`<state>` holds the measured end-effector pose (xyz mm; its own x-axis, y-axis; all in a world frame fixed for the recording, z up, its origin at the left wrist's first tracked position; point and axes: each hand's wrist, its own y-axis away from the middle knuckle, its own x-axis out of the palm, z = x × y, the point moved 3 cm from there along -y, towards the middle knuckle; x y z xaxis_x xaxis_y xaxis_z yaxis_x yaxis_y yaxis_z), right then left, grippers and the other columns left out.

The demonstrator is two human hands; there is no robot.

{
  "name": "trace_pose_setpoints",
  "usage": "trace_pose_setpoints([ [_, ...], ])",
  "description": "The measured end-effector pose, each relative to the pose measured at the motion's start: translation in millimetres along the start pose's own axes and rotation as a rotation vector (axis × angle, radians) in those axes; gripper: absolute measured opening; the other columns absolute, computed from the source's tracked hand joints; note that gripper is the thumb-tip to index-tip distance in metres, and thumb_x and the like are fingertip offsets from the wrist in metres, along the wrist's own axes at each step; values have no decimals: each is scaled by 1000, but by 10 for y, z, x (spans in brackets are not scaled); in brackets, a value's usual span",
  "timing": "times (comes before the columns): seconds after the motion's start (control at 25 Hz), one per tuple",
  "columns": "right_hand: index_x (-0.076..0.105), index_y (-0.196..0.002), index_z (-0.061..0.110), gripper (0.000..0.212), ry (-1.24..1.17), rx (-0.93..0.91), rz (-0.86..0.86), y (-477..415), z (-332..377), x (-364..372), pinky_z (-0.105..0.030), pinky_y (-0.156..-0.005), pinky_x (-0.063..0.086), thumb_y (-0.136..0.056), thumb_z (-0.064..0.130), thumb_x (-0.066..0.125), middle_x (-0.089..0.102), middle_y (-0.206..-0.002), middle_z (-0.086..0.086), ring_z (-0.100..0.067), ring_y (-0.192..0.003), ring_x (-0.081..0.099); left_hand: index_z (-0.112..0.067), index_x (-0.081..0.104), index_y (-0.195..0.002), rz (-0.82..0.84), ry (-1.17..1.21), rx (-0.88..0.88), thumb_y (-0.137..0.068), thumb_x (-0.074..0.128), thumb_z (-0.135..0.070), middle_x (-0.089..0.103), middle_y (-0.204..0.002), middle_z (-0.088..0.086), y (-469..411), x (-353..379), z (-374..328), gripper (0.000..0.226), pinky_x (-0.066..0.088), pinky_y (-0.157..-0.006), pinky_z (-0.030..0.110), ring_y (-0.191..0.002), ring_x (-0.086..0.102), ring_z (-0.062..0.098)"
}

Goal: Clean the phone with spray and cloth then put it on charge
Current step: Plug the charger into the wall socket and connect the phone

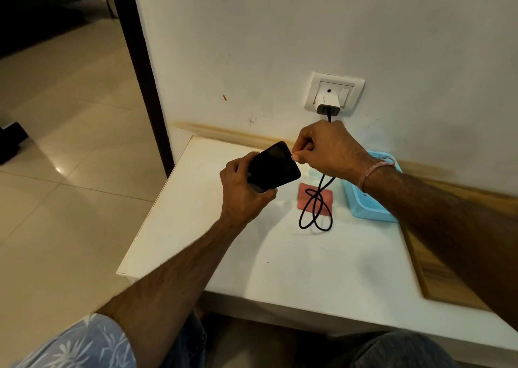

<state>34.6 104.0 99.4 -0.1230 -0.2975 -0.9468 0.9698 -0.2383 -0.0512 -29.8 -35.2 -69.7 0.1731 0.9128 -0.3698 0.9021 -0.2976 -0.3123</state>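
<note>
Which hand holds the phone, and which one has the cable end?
The left hand grips the black phone; the right hand, with the pink wrist thread, pinches the cable end at the phone's edge.

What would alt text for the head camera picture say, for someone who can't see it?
A person's left hand holds a black phone above a white table while the right hand brings a black cable end to its edge. The cable runs from a white charger in a wall socket; a pink cloth lies below.

white table [196,227] | on it: pink cloth [304,196], black cable [316,213], blue basket [364,202]
</note>
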Motion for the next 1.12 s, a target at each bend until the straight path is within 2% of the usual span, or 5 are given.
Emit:
trace_pose_setpoints([
  [0.16,66,-101,18,22,71,20,-13,15,-161,230,-36,-88,51,-82,26,75,69,-101,-4,-21,-97,61,-36,45,-137,83,-214,-18,-59,79,-34,47,-127,-1,-128,-147,-7,85,42,-89,37,-123,34,22],
  [0.32,54,-119,15,43,234,-23,9,-43,-238,584,-36,-82,48,-82,25,73,63,-110,-9,-27,-103,58,-41,43,-138,324,-503,-34,-59,81,-36,45,-127,0,-488,-320,87,87,34,-89,41,-125,33,27],
  [0.52,35,-137,14,84,81,15,103,-368,-307,927,-37,-84,47,-71,31,83,56,-115,-15,-33,-105,55,-40,42,-137,580,-763,29,-60,83,-42,41,-115,0,-1061,-327,80,87,36,-89,46,-121,33,30],
  [0.88,40,-134,21,76,-23,214,159,-991,-719,1437,-47,-100,39,-70,34,80,43,-126,-14,-39,-116,48,-31,51,-134,719,-873,16,-65,85,-41,52,-114,3,-1607,28,287,78,47,-94,46,-120,37,31],
  [1.12,43,-134,27,76,-22,247,140,-1176,-929,1617,-51,-99,36,-67,37,79,41,-128,-14,-40,-122,36,-22,49,-137,740,-806,-20,-67,88,-40,55,-126,6,-1699,142,438,82,46,-98,45,-124,37,30],
])
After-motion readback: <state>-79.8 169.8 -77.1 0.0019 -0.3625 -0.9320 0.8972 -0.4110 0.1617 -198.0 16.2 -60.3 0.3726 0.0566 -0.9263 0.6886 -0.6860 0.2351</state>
